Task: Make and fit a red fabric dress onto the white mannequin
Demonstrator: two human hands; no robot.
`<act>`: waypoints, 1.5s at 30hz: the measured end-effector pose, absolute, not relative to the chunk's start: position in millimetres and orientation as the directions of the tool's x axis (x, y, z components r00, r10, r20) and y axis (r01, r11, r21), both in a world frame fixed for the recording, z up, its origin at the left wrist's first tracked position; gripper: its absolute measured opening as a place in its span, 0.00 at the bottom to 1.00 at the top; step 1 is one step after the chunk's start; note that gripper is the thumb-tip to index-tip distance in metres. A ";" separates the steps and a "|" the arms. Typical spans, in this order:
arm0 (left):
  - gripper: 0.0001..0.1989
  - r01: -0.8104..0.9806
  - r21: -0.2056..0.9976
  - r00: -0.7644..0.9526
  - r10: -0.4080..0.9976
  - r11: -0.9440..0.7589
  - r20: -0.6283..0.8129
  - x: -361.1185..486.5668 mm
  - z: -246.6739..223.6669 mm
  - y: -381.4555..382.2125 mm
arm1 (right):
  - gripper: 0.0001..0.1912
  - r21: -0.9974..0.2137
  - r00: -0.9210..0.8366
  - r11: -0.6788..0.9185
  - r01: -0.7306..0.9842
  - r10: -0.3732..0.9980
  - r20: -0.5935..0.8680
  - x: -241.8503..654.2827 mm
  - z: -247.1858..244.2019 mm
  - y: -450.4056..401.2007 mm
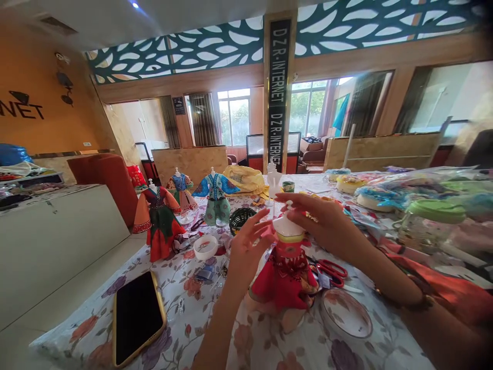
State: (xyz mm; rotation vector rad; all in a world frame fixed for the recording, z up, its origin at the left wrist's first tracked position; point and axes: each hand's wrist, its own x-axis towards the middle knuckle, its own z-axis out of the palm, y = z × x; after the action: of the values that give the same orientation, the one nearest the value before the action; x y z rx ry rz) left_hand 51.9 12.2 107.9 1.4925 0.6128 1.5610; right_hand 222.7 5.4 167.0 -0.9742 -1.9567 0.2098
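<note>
A small white dress form in a red skirt (283,282) with a yellow waistband stands upright on the flowered tablecloth, between my hands. My left hand (252,246) is at its left side, fingers spread and slightly curved, with nothing visibly held. My right hand (319,216) reaches over its top from the right; its fingers are apart near the white neck knob (289,204), and whether they touch it is unclear. Red-handled scissors (333,270) and a round clear dish (346,313) lie right of the skirt.
Dressed miniature forms (157,223) stand at the back left, near a dark basket (242,220) and a white ring (205,247). A phone (138,318) lies at front left. A green-lidded jar (435,223) and plastic-wrapped items crowd the right.
</note>
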 end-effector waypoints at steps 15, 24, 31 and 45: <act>0.13 -0.072 0.747 0.077 0.743 -0.661 0.665 58.1 122.8 10.6 | 0.14 -0.469 -0.196 0.830 0.300 0.535 0.822 237.8 134.9 4.8; 0.11 -0.037 0.724 0.020 0.724 -0.689 0.690 65.4 121.9 10.8 | 0.17 -0.218 -0.130 0.887 0.408 0.292 0.947 231.1 124.6 10.0; 0.10 -0.039 0.699 0.032 0.698 -0.714 0.715 67.7 122.0 11.1 | 0.16 -0.110 -0.075 0.878 0.466 0.163 0.984 224.3 111.9 15.9; 0.16 -0.145 0.727 0.176 0.706 -0.671 0.686 54.3 118.5 26.7 | 0.10 -0.339 -0.099 0.925 0.172 0.359 0.928 234.6 110.8 19.7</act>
State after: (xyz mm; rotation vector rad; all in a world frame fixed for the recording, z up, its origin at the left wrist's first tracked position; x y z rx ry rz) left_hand 54.3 26.7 118.5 1.7674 0.5320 1.5759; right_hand 234.6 19.7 110.8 -0.4091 -1.6786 0.1649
